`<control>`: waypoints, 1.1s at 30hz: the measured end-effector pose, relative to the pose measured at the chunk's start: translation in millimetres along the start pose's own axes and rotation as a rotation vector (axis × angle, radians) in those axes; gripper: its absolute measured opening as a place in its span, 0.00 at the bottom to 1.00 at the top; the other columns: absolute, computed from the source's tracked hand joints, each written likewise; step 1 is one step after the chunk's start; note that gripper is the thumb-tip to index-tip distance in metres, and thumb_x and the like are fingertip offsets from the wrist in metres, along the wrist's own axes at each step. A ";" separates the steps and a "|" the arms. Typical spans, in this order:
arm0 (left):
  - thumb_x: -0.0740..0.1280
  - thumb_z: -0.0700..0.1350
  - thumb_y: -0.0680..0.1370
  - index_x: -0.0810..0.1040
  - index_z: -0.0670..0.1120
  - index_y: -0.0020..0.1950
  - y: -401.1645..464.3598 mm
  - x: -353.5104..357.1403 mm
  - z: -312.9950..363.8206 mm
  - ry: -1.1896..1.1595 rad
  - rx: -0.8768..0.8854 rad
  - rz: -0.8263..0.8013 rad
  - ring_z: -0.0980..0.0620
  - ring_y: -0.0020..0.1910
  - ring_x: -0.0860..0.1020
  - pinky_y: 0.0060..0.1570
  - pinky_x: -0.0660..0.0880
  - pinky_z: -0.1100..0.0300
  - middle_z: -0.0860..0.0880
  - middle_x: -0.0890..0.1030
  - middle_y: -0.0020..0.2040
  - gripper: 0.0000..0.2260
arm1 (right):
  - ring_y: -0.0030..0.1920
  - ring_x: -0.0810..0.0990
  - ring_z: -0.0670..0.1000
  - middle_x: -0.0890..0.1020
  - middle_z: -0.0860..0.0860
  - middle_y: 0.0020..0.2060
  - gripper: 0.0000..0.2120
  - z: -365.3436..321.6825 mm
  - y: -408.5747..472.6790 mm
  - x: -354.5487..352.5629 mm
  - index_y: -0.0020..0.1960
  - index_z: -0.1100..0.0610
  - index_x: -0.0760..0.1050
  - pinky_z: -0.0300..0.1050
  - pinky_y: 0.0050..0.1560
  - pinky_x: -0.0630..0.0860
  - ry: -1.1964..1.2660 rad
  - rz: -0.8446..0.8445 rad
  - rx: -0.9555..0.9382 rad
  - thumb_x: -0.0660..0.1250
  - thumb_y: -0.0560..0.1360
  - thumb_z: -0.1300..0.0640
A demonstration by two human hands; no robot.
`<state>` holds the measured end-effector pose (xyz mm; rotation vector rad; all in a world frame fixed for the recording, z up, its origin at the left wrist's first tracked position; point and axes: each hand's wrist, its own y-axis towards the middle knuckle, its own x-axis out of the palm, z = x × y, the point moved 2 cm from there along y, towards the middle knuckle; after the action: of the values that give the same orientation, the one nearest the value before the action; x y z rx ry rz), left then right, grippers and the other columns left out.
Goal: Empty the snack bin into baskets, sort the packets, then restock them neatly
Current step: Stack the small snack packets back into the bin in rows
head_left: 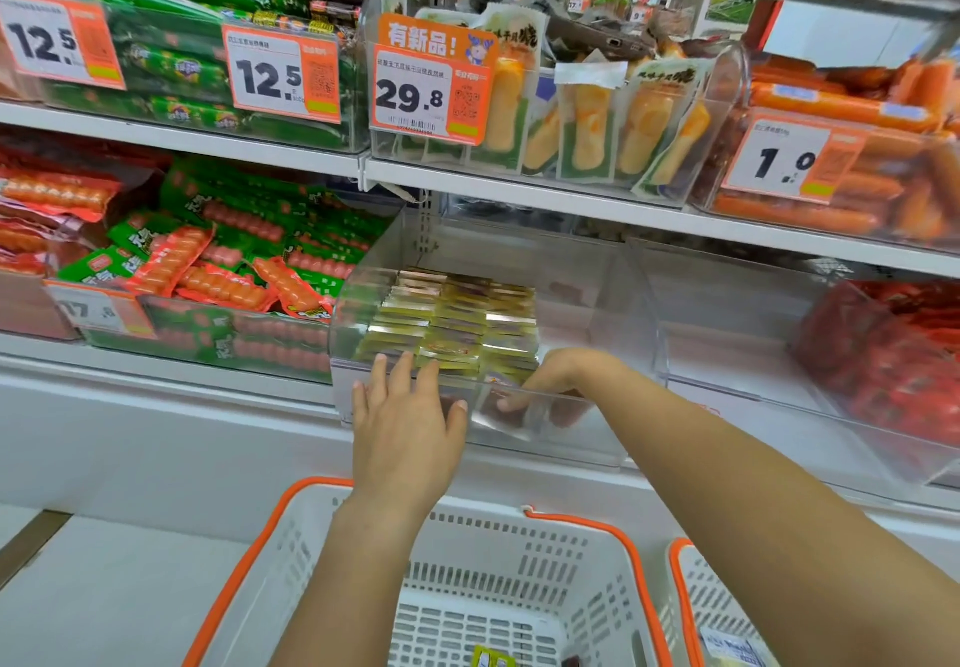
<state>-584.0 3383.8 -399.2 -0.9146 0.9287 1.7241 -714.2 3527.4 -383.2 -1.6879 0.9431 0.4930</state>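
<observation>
Snack bin (597, 302) on lower shelf (156, 354), centre; packets (457, 323) stacked in rows in its left part. Left hand (405, 427) against bin's near wall, right hand (545, 385) reaching over the near rim inside. Basket (519, 526) near, below the bin; second basket (691, 588) right of it. Sausage bin (208, 333) left, another bin (883, 380) right.

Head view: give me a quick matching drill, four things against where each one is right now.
Things:
1. left hand
2. right hand
3. gold packets
4. white basket

Places:
A. below the shelf, under both arms
B. stacked in rows inside the clear bin
C. flat against the bin's front wall, outside
D. reaching over the front wall into the bin

Pairs: 1-C, 2-D, 3-B, 4-A
</observation>
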 end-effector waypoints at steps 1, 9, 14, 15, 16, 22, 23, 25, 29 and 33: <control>0.54 0.56 0.81 0.57 0.50 0.77 0.1 -0.1 0.3 0.001 -0.001 0.001 0.47 0.78 0.45 0.74 0.44 0.48 0.48 0.54 0.78 0.25 | 0.60 0.79 0.55 0.77 0.58 0.63 0.34 -3.3 0.0 1.9 0.67 0.61 0.70 0.49 0.63 0.74 0.025 -0.013 -0.015 0.73 0.70 0.43; 0.55 0.55 0.81 0.57 0.51 0.77 0.4 -1.4 -3.0 -0.006 0.014 -0.008 0.47 0.77 0.45 0.74 0.44 0.48 0.50 0.54 0.78 0.25 | 0.60 0.79 0.54 0.76 0.59 0.64 0.33 -3.9 -2.5 -0.4 0.68 0.62 0.69 0.49 0.63 0.75 0.072 -0.048 -0.034 0.75 0.69 0.48; 0.56 0.55 0.81 0.57 0.51 0.77 0.4 -1.3 -3.5 -0.002 0.020 -0.022 0.48 0.77 0.45 0.74 0.44 0.48 0.50 0.54 0.78 0.25 | 0.51 0.84 0.54 0.82 0.60 0.54 0.26 4.8 -0.7 -3.9 0.60 0.66 0.75 0.49 0.57 0.79 0.005 -0.019 -0.012 0.77 0.69 0.54; 0.56 0.55 0.81 0.57 0.51 0.77 0.3 -1.3 -3.1 -0.003 0.021 -0.021 0.48 0.77 0.45 0.74 0.44 0.48 0.50 0.54 0.78 0.25 | 0.50 0.84 0.54 0.82 0.61 0.54 0.21 4.8 0.2 -2.8 0.55 0.66 0.76 0.49 0.56 0.79 0.008 0.000 -0.020 0.76 0.69 0.54; 0.56 0.55 0.81 0.57 0.51 0.77 0.4 -1.2 -3.1 -0.001 0.023 -0.020 0.48 0.78 0.45 0.74 0.44 0.48 0.50 0.54 0.78 0.25 | 0.49 0.84 0.55 0.83 0.61 0.53 0.17 4.7 0.5 -1.9 0.50 0.64 0.76 0.49 0.55 0.79 0.011 0.024 -0.032 0.76 0.69 0.54; 0.57 0.54 0.81 0.56 0.51 0.77 -1.9 -1.6 -5.0 -0.004 0.031 -0.037 0.48 0.78 0.44 0.74 0.43 0.47 0.49 0.52 0.79 0.26 | 0.39 0.83 0.51 0.84 0.55 0.40 0.16 12.6 -3.0 -3.5 0.43 0.61 0.77 0.47 0.52 0.81 0.045 0.091 -0.103 0.74 0.70 0.48; 0.57 0.54 0.81 0.56 0.51 0.77 -2.6 -3.0 -4.2 -0.016 0.026 -0.039 0.47 0.78 0.44 0.75 0.44 0.48 0.48 0.51 0.79 0.26 | 0.39 0.83 0.50 0.85 0.55 0.42 0.18 16.0 -6.0 -4.7 0.47 0.60 0.77 0.47 0.51 0.81 0.057 0.076 -0.104 0.74 0.70 0.46; 0.58 0.53 0.81 0.57 0.50 0.77 -6.0 -10.2 1.4 -0.069 0.029 -0.010 0.47 0.77 0.45 0.75 0.46 0.49 0.46 0.51 0.79 0.26 | 0.41 0.82 0.49 0.84 0.54 0.47 0.23 24.7 -13.2 -8.3 0.56 0.59 0.76 0.45 0.49 0.80 0.102 0.110 -0.119 0.72 0.71 0.43; 0.62 0.51 0.80 0.66 0.50 0.73 -24.3 -36.7 25.7 -0.261 0.170 0.086 0.50 0.73 0.61 0.68 0.59 0.58 0.49 0.65 0.73 0.22 | 0.47 0.81 0.50 0.84 0.51 0.44 0.08 39.7 -51.9 -8.0 0.47 0.53 0.81 0.42 0.49 0.75 0.356 0.636 -0.438 0.68 0.75 0.50; 0.64 0.52 0.79 0.75 0.55 0.64 -50.8 -33.6 13.6 -0.573 0.172 -0.394 0.61 0.57 0.77 0.59 0.71 0.63 0.58 0.79 0.59 0.14 | 0.35 0.82 0.47 0.83 0.52 0.32 0.06 72.8 -92.1 42.7 0.44 0.56 0.79 0.40 0.44 0.77 0.669 0.615 -0.712 0.64 0.77 0.60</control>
<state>-528.9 3396.8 -373.0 -0.4116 0.4655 1.4207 -606.1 3589.9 -382.1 -2.2462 1.9769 0.7415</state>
